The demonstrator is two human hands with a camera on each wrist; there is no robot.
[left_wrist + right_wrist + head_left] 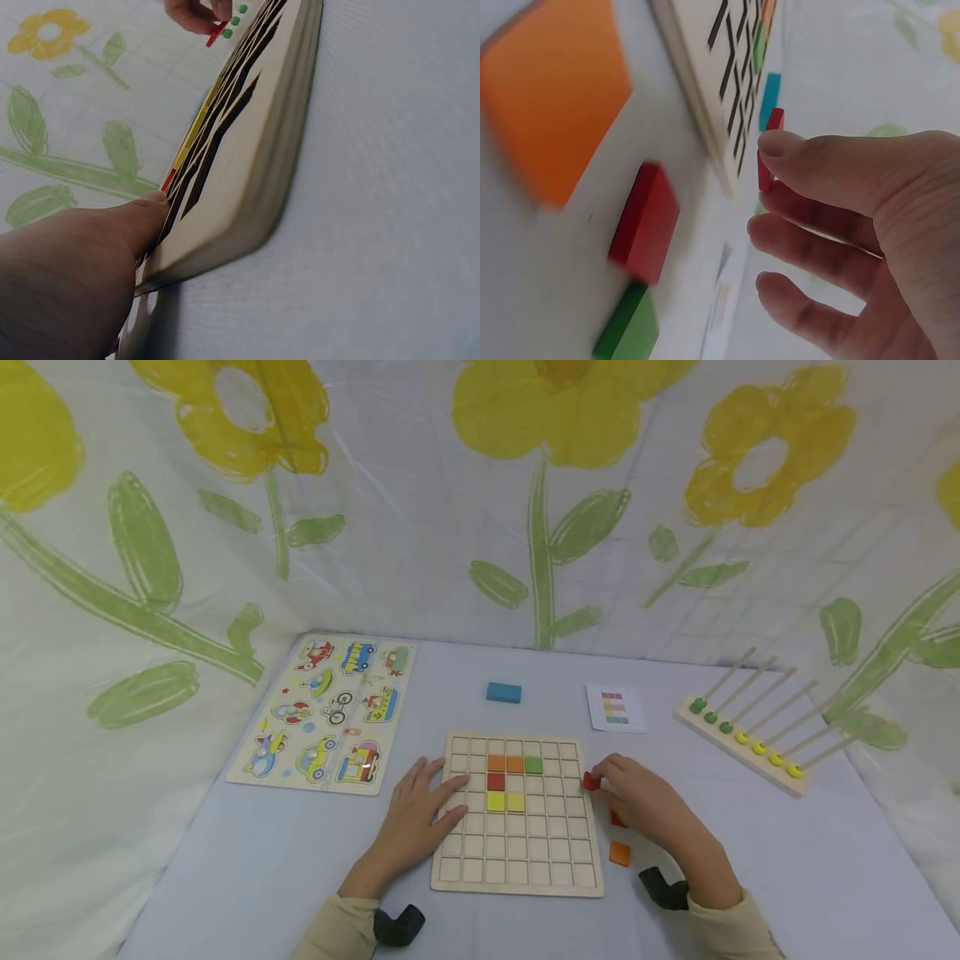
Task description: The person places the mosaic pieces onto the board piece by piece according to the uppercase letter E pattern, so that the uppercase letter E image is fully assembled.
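Note:
A wooden grid board (pixel 517 877) lies in the middle of the table. Set in its cells are two orange tiles (pixel 506 764), a green tile (pixel 533 765), a red tile (pixel 496 782) and two yellow tiles (pixel 506 802). My left hand (pixel 411 818) rests on the board's left edge with its fingers spread. Just off the right edge, my right hand (pixel 637 793) pinches a red square tile (pixel 766 169) between thumb and forefinger. Below that hand lie another red tile (pixel 646 223), a green tile (pixel 627 324) and an orange tile (pixel 619 853).
A printed pattern card (pixel 617 708) and a blue block (pixel 503 692) lie behind the board. At the left is a vehicle picture puzzle (pixel 322 714). A wooden peg stand (pixel 742 747) with green and yellow beads stands at the right. A flower-painted curtain (pixel 397 527) hangs behind.

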